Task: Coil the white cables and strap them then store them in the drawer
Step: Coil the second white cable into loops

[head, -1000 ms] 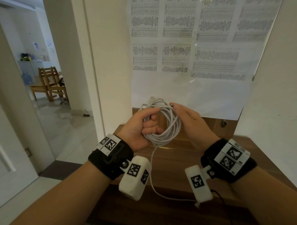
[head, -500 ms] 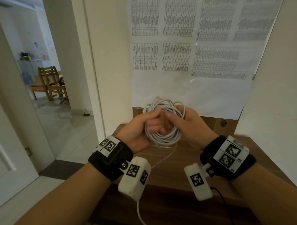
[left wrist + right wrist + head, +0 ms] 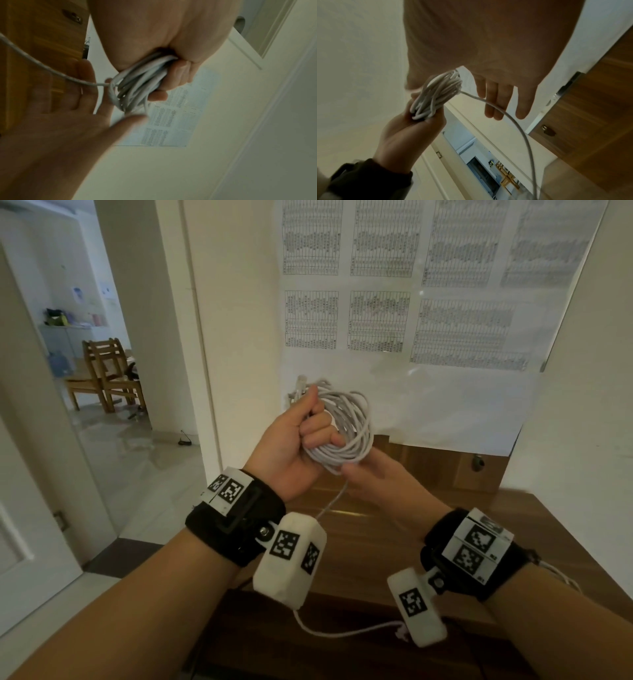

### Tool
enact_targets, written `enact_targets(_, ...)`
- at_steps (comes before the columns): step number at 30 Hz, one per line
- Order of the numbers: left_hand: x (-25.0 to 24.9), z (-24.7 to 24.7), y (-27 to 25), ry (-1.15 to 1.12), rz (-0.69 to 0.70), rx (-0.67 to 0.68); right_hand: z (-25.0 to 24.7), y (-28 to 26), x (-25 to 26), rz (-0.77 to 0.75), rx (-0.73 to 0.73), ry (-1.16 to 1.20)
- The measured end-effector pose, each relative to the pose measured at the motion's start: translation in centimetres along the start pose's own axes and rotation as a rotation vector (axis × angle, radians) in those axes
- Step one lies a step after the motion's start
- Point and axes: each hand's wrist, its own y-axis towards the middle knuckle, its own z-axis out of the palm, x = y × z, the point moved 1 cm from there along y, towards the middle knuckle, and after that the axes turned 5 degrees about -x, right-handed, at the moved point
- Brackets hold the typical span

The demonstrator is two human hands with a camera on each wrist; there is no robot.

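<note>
A coil of white cable (image 3: 349, 436) is held up in front of the wall, with my left hand (image 3: 301, 440) gripping one side of it, fingers curled through the loops. The left wrist view shows those fingers wrapped round the coil (image 3: 135, 86). My right hand (image 3: 373, 477) sits just under the coil with its fingers straight. The loose tail (image 3: 506, 113) runs across those fingers (image 3: 494, 102) and drops away. The tail's end and its connector (image 3: 399, 634) hang low by my right wrist.
A brown wooden desk top (image 3: 376, 535) lies below both hands, with a wooden panel and a keyhole (image 3: 476, 463) at its back. Printed sheets (image 3: 383, 320) cover the wall ahead. An open doorway at the left shows a wooden chair (image 3: 106, 371).
My right hand has left the top of the coil and dropped beneath it, fingers now spread. My left hand has lifted the coil up and a little left.
</note>
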Motion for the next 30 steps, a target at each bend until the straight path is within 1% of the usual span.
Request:
enact_targets(3,0.8,0.4,0.4,0.04,0.062,-0.049,1.1,0.4,-0.6,-0.11,0.087,-0.016)
enact_targets(5,1.4,0.5,0.6,0.106,0.131,-0.083,1.8,1.1,-0.8,-0.162,0.068,-0.139)
enact_targets(6,1.6,0.5,0.8,0.14,0.17,-0.096,2.2,1.3,-0.9,-0.154,0.04,-0.196)
enact_targets(8,1.8,0.4,1.1,0.207,0.239,-0.115,3.2,1.2,-0.9,-0.031,-0.006,-0.226)
enact_targets(10,2.1,0.0,1.5,0.275,0.301,-0.15,4.1,0.8,-0.9,0.042,0.009,-0.246)
enact_targets(12,2.3,-0.5,1.6,0.377,0.36,-0.198,4.6,0.4,-0.7,0.091,0.089,-0.235)
enact_targets(14,2.2,-1.2,1.5,0.524,0.409,-0.225,4.6,-0.1,0.0,0.158,0.157,-0.231)
enact_targets(17,1.7,-2.1,1.2,0.773,0.47,-0.224,3.8,-0.7,0.5,0.276,0.197,-0.247)
enact_targets(19,1.3,-2.6,1.2,0.846,0.496,-0.236,3.1,-1.4,1.1,0.371,0.272,-0.263)
enact_targets(22,0.9,-3.4,1.2,0.954,0.52,-0.284,2.7,-2.6,2.4,0.475,0.431,-0.193)
enact_targets(24,0.6,-4.0,1.2,1.103,0.519,-0.333,2.2,-3.2,3.2,0.463,0.498,-0.229)
enact_targets(25,0.5,-4.4,1.2,1.177,0.496,-0.352,1.8,-3.2,3.5,0.423,0.504,-0.263)
enact_targets(26,0.5,-4.9,1.2,1.254,0.452,-0.356,1.4,-3.1,4.0,0.37,0.479,-0.279)
enact_targets(28,0.8,-5.8,1.0,1.368,0.299,-0.288,0.2,-2.5,4.6,0.267,0.343,-0.223)
enact_targets(29,1.2,-6.1,0.9,1.364,0.217,-0.241,-0.4,-2.0,4.8,0.216,0.255,-0.183)
enact_targets(30,1.6,-6.4,0.7,1.311,0.148,-0.204,-1.0,-1.4,5.1,0.162,0.167,-0.164)
